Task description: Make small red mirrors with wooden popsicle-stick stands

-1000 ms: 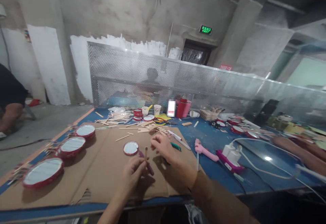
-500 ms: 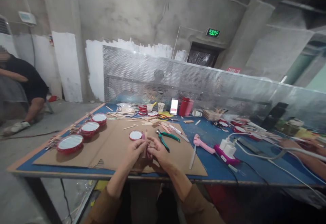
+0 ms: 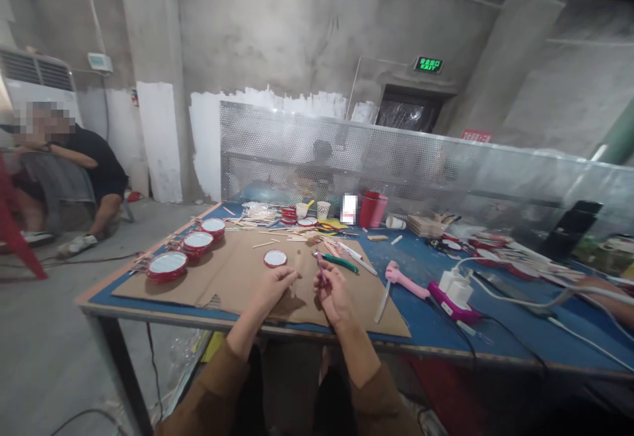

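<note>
Being pinched by left hand (image 3: 271, 289): wooden stick (image 3: 298, 265). Purple stick (image 3: 320, 268) being pinched by right hand (image 3: 334, 295), beside green-handled pliers (image 3: 339, 263).

A rough craft workshop — bare concrete walls (image 3: 297, 26), a green exit sign (image 3: 428, 65), a perforated metal partition (image 3: 277, 145), and a blue tabletop (image 3: 416, 317) — strewn with wooden sticks (image 3: 262, 244) and red-rimmed discs (image 3: 167, 266).
</note>
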A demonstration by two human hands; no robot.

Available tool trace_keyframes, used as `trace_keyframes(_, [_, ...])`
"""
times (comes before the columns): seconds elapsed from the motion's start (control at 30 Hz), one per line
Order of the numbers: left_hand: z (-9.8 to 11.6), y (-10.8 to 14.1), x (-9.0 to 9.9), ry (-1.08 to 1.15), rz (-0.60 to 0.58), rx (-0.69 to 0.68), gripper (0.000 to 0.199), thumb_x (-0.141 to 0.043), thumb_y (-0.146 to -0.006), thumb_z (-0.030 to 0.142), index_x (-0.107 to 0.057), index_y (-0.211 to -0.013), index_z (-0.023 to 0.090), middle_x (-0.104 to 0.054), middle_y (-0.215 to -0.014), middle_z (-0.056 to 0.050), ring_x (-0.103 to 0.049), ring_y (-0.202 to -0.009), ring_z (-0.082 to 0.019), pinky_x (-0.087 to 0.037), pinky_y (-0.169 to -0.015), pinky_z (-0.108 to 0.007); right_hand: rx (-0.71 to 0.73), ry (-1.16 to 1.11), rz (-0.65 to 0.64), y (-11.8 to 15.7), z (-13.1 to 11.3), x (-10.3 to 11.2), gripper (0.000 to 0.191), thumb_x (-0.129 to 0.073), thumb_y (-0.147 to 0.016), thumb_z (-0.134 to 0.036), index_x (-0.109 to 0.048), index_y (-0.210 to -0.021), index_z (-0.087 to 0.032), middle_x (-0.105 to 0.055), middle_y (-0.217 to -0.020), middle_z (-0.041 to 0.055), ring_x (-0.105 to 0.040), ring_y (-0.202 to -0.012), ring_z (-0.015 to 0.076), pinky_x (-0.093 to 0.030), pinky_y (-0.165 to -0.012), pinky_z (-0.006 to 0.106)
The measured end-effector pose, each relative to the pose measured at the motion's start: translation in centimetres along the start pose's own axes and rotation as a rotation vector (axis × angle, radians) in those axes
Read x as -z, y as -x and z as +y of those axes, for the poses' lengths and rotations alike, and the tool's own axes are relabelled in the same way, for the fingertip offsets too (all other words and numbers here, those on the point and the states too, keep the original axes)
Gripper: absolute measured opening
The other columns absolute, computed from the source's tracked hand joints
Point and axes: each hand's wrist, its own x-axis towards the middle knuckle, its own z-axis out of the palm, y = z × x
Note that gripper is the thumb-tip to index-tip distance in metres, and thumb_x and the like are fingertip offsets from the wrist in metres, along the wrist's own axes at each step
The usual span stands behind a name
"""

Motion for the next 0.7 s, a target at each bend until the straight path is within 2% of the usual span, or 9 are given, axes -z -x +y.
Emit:
trace_keyframes(0.13, [-0.6, -0.5, -0.1, -0.118, -0.064, -0.059, 0.034, -0.055, -0.076, 0.042, -0.069, -0.079, 0.012, -0.057, -0.061, 0.002, -0.048, -0.060, -0.011, -0.037, -0.060, -0.022, 0.085, -0.035, 0.151, 0.9, 0.0, -0.3, 0.042, -0.078, -0.056, -0.028, -0.056, -0.092, -0.022, -0.056, -0.068, -0.0074, -0.054, -0.055, 0.0072, -0.042, -0.049, 0.018])
trace_keyframes(0.27, [-1.1, -0.7, -0.4, -0.139, -0.115, -0.072, 0.032, -0.052, -0.077, 0.040, -0.068, -0.080, 0.013, -0.065, -0.073, -0.001, -0.057, -0.073, -0.016, -0.041, -0.071, -0.024, 0.227, 0.011, 0.255, 1.5, 0.5, -0.7, 0.034, -0.077, -0.061, -0.034, -0.058, -0.085, -0.019, -0.051, -0.056, -0.0089, -0.045, -0.046, 0.0047, -0.035, -0.044, 0.015])
trace_keyframes(0.4, [-1.2, -0.7, -0.7, -0.089, -0.145, -0.040, 0.030, -0.052, -0.076, 0.041, -0.064, -0.078, 0.014, -0.066, -0.071, -0.001, -0.059, -0.069, -0.016, -0.043, -0.068, -0.025, 0.288, -0.008, 0.290, 2.1, 0.4, -0.9, 0.031, -0.077, -0.066, -0.038, -0.054, -0.074, -0.017, -0.042, -0.047, -0.0110, -0.033, -0.039, 0.0024, -0.023, -0.038, 0.014])
trace_keyframes(0.53, [-1.0, -0.6, -1.0, 0.005, -0.116, -0.018, 0.033, -0.051, -0.078, 0.050, -0.052, -0.075, 0.017, -0.062, -0.061, 0.000, -0.057, -0.056, -0.014, -0.044, -0.059, -0.025, 0.297, -0.092, 0.274, 2.6, -0.1, -1.2, 0.031, -0.073, -0.071, -0.039, -0.050, -0.070, -0.018, -0.033, -0.040, -0.0141, -0.025, -0.034, 0.0021, -0.026, -0.038, 0.015])
trace_keyframes(0.6, [-0.9, -0.5, -1.0, 0.043, -0.088, -0.020, 0.035, -0.049, -0.079, 0.054, -0.047, -0.077, 0.019, -0.059, -0.055, 0.002, -0.056, -0.053, -0.014, -0.043, -0.056, -0.025, 0.295, -0.112, 0.286, 2.8, -0.2, -1.2, 0.029, -0.072, -0.072, -0.039, -0.051, -0.073, -0.019, -0.033, -0.039, -0.0146, -0.026, -0.033, 0.0029, -0.028, -0.037, 0.016])
trace_keyframes(0.7, [-0.7, -0.5, -1.1, 0.042, -0.087, -0.030, 0.035, -0.048, -0.081, 0.054, -0.045, -0.078, 0.019, -0.056, -0.052, 0.003, -0.056, -0.052, -0.014, -0.044, -0.056, -0.025, 0.302, -0.083, 0.342, 2.8, -0.1, -1.1, 0.027, -0.069, -0.073, -0.040, -0.054, -0.077, -0.018, -0.048, -0.043, -0.0105, -0.043, -0.037, 0.0060, -0.036, -0.041, 0.017])
